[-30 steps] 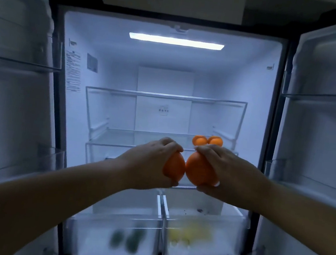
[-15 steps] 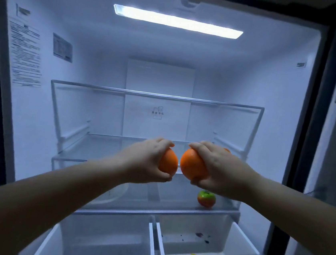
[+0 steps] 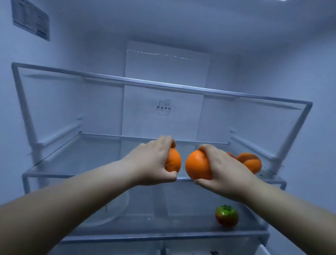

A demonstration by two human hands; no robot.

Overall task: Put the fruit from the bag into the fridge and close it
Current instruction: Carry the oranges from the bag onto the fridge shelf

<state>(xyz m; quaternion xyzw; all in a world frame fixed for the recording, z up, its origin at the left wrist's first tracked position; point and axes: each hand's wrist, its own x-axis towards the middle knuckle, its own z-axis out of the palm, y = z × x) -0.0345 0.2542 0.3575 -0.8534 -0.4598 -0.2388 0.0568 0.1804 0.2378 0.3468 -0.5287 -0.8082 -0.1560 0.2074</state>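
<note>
At the front rim of the clear glass middle shelf (image 3: 57, 174), the left hand (image 3: 148, 165) has its fingers curled round a round orange fruit (image 3: 174, 160). The right hand (image 3: 227, 174) wraps a second orange fruit (image 3: 198, 166). The two fruits are near each other but apart.

Risk: if released on the rim, either fruit may roll off the shelf's front. A push toward the right rear may knock the resting oranges (image 3: 251, 163) there.

Open room: the shelf's left and centre. A green-and-red round fruit (image 3: 226, 215) lies below the shelf.
</note>
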